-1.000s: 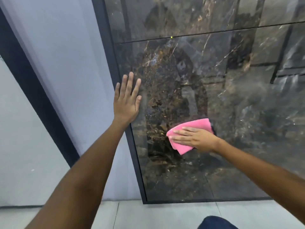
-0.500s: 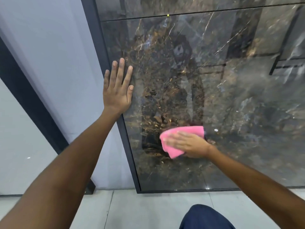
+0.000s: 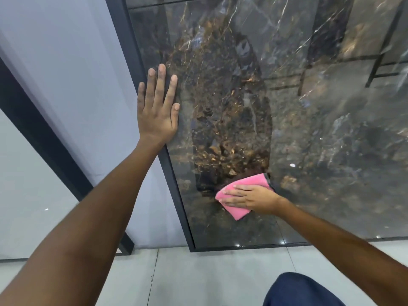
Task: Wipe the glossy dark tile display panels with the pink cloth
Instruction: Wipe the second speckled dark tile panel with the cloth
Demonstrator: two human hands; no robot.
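A glossy dark marble-patterned tile panel (image 3: 309,129) in a black frame stands upright on the floor and fills the right of the view. My right hand (image 3: 249,198) presses a folded pink cloth (image 3: 238,210) flat against the panel's lower part, fingers straight and pointing left. My left hand (image 3: 157,107) rests flat with straight fingers on the panel's left edge, across the black frame (image 3: 176,195).
A pale grey panel (image 3: 77,74) with a black border stands to the left of the dark one. Light grey floor tiles (image 3: 198,279) run along the bottom. My knee in dark blue fabric (image 3: 298,290) shows at the lower right.
My right hand has slid the pink cloth down the panel toward its bottom edge. My left hand has stayed flat on the left edge. The view has tilted downward.
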